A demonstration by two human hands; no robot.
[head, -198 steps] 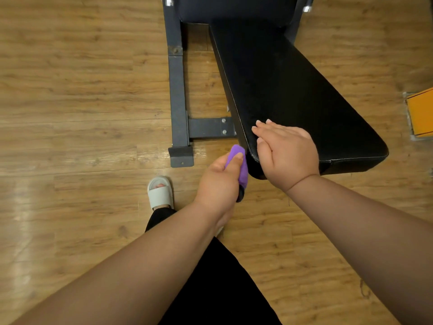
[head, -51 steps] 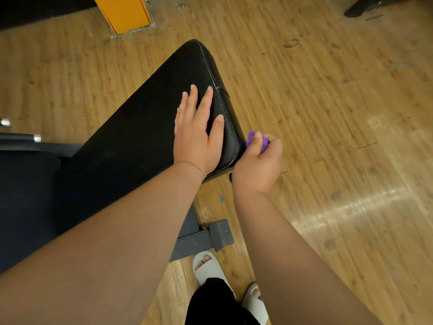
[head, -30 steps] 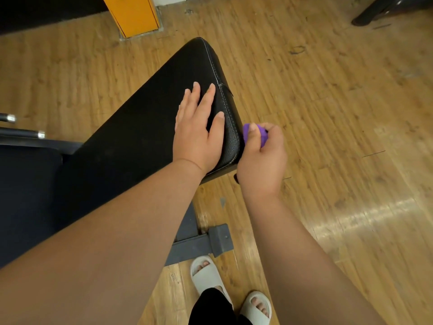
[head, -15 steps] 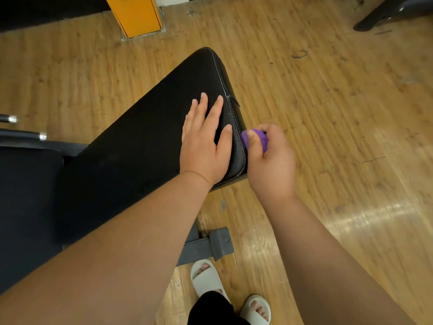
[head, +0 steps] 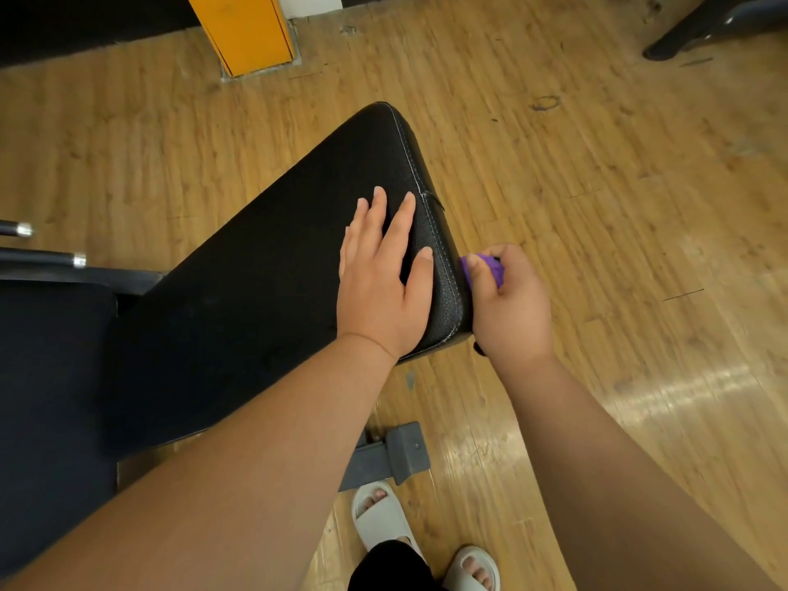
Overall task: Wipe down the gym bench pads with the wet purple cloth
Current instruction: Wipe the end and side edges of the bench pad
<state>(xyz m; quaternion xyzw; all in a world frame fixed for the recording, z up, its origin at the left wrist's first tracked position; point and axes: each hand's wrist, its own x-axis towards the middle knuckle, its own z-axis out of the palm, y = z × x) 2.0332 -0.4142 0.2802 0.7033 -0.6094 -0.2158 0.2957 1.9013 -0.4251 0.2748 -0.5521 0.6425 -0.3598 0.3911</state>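
Observation:
A long black bench pad runs from lower left up to a rounded end near the top centre. My left hand lies flat on the pad's top near its right edge, fingers straight and spread. My right hand grips the bunched purple cloth and holds it against the pad's right side face. Most of the cloth is hidden inside my fist. A second dark pad adjoins at the left.
The bench's grey metal foot sticks out on the wooden floor below the pad, close to my white slippers. An orange post stands at the top. Chrome-tipped bars show at the left. A dark equipment leg lies top right.
Since 6.6 s ago I have gone round to the pad's other side and the cloth has changed from my left hand to my right. In the last second my right hand has shifted little along the side.

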